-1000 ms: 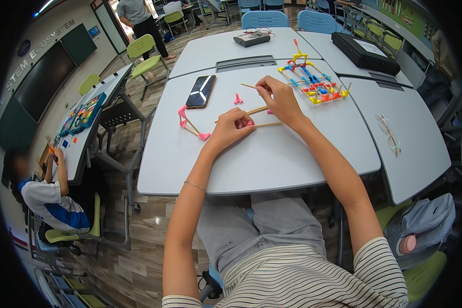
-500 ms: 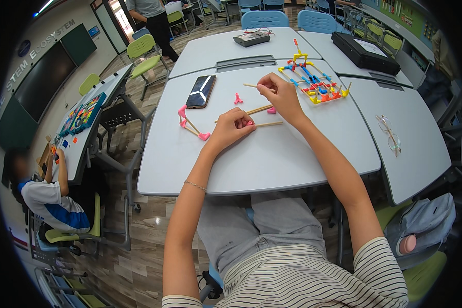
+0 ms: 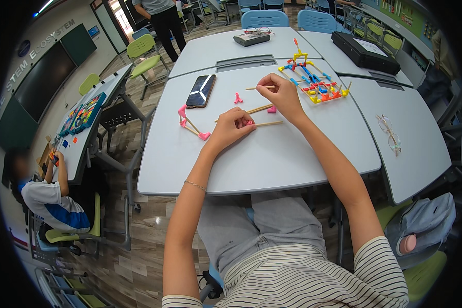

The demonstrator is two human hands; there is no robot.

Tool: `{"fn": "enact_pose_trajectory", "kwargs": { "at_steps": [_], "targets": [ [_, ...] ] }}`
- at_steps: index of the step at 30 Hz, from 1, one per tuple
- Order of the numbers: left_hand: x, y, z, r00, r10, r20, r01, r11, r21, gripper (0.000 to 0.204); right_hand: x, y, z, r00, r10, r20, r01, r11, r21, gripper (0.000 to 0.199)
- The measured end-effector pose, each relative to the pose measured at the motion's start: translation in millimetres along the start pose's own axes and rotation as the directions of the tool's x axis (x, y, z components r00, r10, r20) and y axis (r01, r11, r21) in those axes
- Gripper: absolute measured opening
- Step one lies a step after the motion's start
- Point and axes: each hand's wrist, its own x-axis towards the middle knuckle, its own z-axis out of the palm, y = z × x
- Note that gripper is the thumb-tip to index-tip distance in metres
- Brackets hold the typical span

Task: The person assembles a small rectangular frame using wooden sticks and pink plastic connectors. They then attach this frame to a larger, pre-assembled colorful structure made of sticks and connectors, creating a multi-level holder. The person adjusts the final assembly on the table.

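Observation:
My left hand point(image 3: 233, 126) is closed around a pink plastic connector point(image 3: 250, 122), of which only a little shows; a thin wooden stick point(image 3: 268, 123) points right from it. Between finger and thumb, my right hand point(image 3: 278, 94) pinches another wooden stick point(image 3: 254, 89), its free end toward the left. Longer sticks point(image 3: 258, 109) lie on the table beyond my left hand, beside a pink connector point(image 3: 272, 109). One more pink connector point(image 3: 238, 98) stands alone farther off. To the left lies a joined piece of pink connectors and sticks point(image 3: 192, 126).
A phone point(image 3: 201, 91) lies at the table's left. At the right stands a colourful frame of sticks and connectors point(image 3: 313, 79). Glasses point(image 3: 389, 134), a black case point(image 3: 365, 53) and a dark device with wires point(image 3: 251, 38) rest farther out. Another person point(image 3: 56, 200) sits at the left table.
The stick in my right hand has shifted slightly right and now lies more level. My left hand stays in place. The standing person in the background has moved a little right.

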Motion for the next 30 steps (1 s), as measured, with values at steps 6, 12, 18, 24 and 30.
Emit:
{"fn": "enact_pose_trajectory", "kwargs": {
  "at_steps": [6,12,18,24,30],
  "targets": [
    [-0.7,-1.7,0.5,1.000,0.008,-0.011,-0.008,1.000,-0.002,0.014,-1.0,-6.6,-1.4,1.000,-0.008,0.010,0.008,1.000,-0.027,0.010],
    [0.0,-0.6,0.6,1.000,-0.006,-0.004,0.006,1.000,-0.004,0.014,0.9,0.6,0.8,0.995,-0.078,-0.057,0.077,0.997,-0.008,0.013],
    [-0.5,-0.7,0.2,1.000,-0.007,-0.003,0.007,1.000,-0.008,0.015,0.7,-2.1,0.0,0.994,-0.072,-0.084,0.063,0.993,-0.096,0.024],
    [-0.1,2.6,0.6,0.999,-0.035,0.000,0.035,0.999,-0.015,0.014,0.7,-3.8,-1.3,1.000,0.014,-0.006,-0.014,0.996,0.087,0.024],
    [-1.1,3.3,-1.0,0.998,-0.059,0.002,0.059,0.998,-0.015,0.013,-2.5,-7.0,2.2,0.996,0.025,0.081,-0.039,0.984,0.174,0.024]
  ]
}}
